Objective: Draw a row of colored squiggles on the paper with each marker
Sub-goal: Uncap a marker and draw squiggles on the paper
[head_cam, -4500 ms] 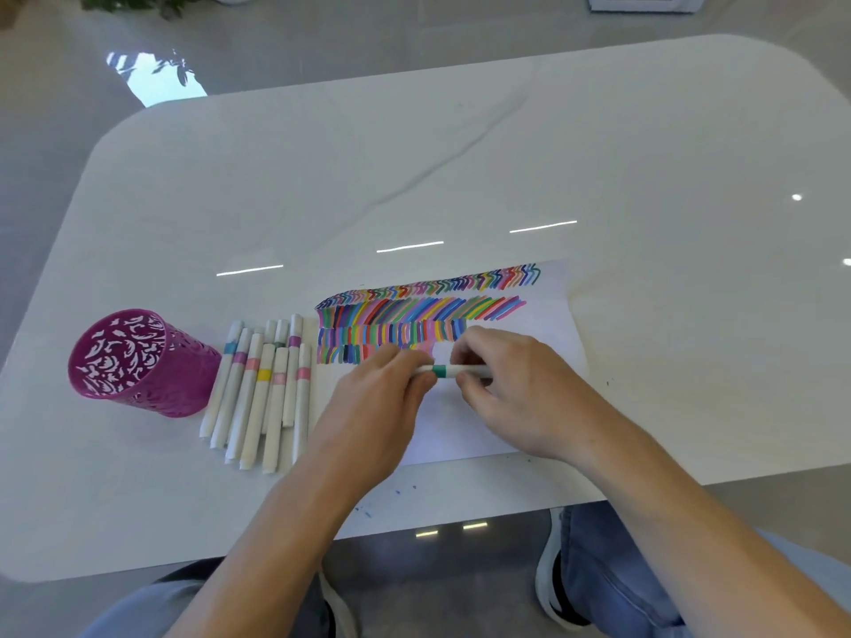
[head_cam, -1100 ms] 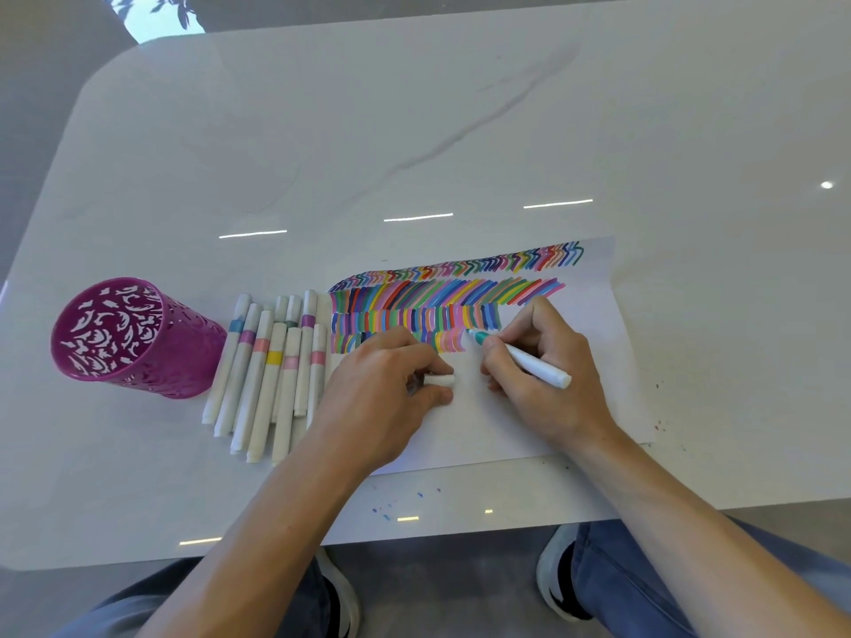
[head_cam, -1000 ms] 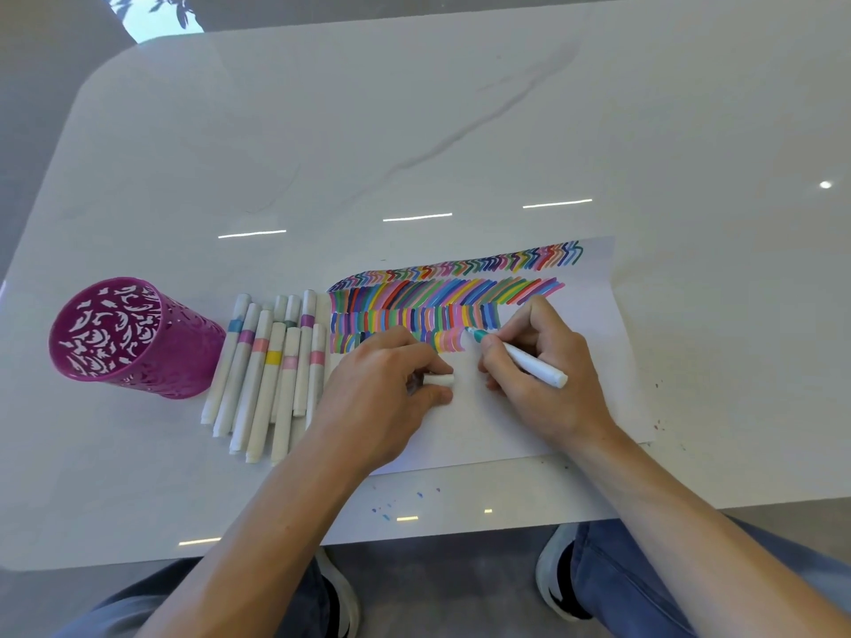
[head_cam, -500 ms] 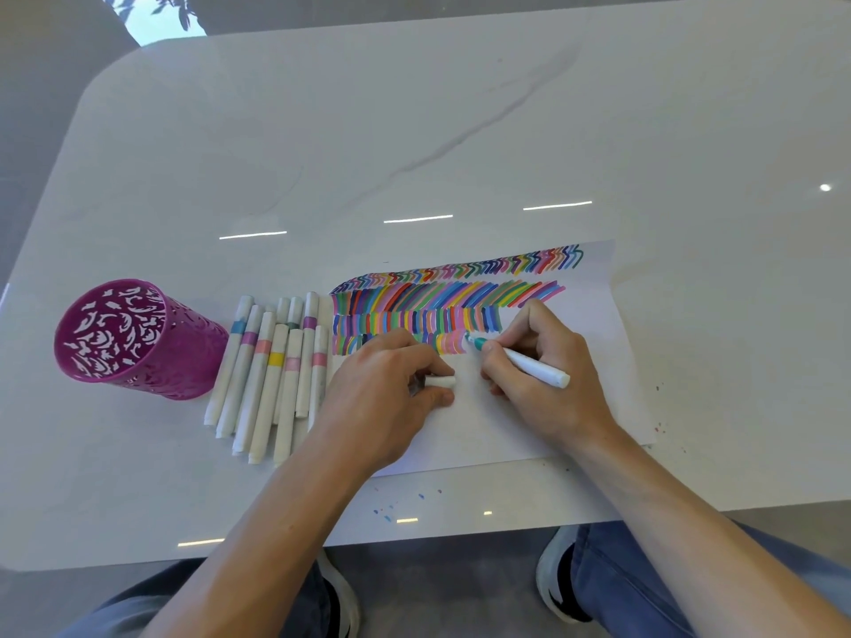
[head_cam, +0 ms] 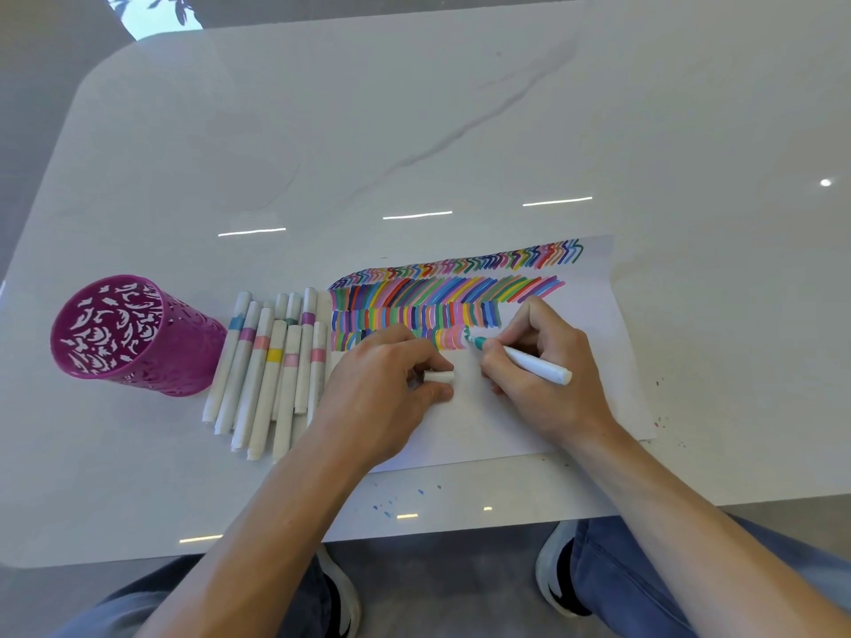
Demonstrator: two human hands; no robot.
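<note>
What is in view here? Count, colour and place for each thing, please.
table: one, white, grey-veined, under everything.
paper: one sheet, white, at the near edge.
coloured marks: four rows, many colours, on the paper's far part.
loose markers: about ten, white with coloured bands, left of the paper.
pen cup: one, magenta, left of the loose markers.
ink specks: several, blue and red, on the table's near part.
shoes: two, white and black, on the floor.
teal marker: one, white barrel, tip on the paper.
marker cap: one, white, over the paper.
left hand: one, grips the marker cap, resting on the paper.
right hand: one, grips the teal marker.
</note>
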